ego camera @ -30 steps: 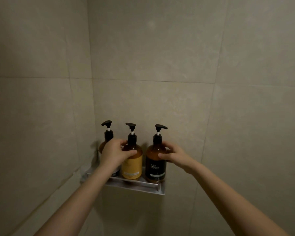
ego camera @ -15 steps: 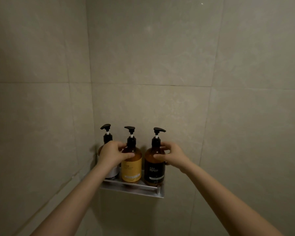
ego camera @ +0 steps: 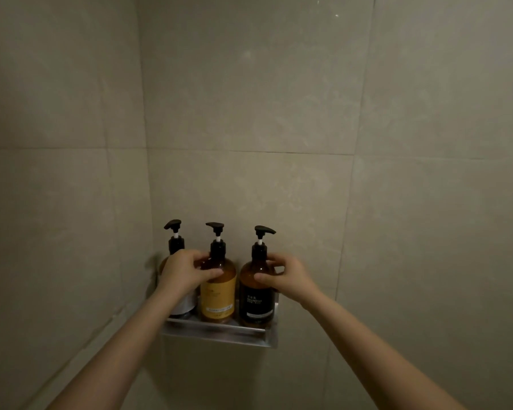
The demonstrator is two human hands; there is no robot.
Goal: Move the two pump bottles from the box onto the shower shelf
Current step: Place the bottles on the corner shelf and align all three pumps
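Three amber pump bottles stand upright in a row on the metal shower shelf [ego camera: 219,334] in the tiled corner. My left hand [ego camera: 184,273] grips the shoulder of the middle bottle with the yellow label [ego camera: 219,300]. My right hand [ego camera: 285,276] holds the shoulder of the right bottle with the black label [ego camera: 256,306]. The left bottle with a pale label [ego camera: 175,244] is partly hidden behind my left hand and wrist. The box is out of view.
Beige tiled walls meet in a corner just left of the shelf. The back wall runs to the right of the shelf. My two forearms reach up from the bottom of the view.
Both hands keep their hold on the same two bottles. The bottles and shelf sit slightly lower in the view as my head tilted up a little.
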